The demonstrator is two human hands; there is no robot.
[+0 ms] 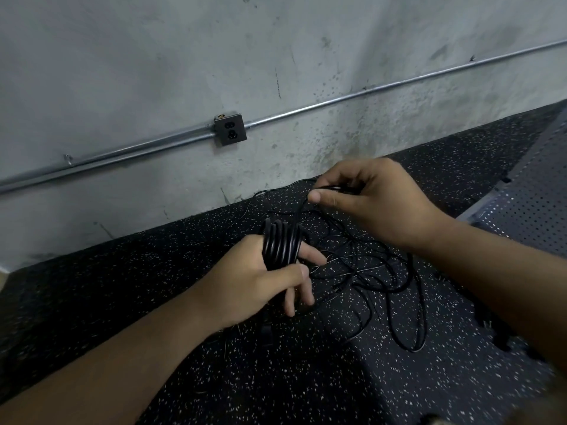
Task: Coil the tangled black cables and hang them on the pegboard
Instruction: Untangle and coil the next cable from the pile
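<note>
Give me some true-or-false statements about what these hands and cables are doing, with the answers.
1. Loops of a coil of black cable are wound around the left hand. True.
2. The right hand holds nothing. False: it pinches a thin cable strand between thumb and fingers.
3. A tangle of cables lies on the speckled floor mat. True.
4. A plug sits in the wall outlet. False: nothing is plugged into it.
5. The coil hangs on the perforated panel. False: it is on the left hand, and the panel at the right bears no cable.
</note>
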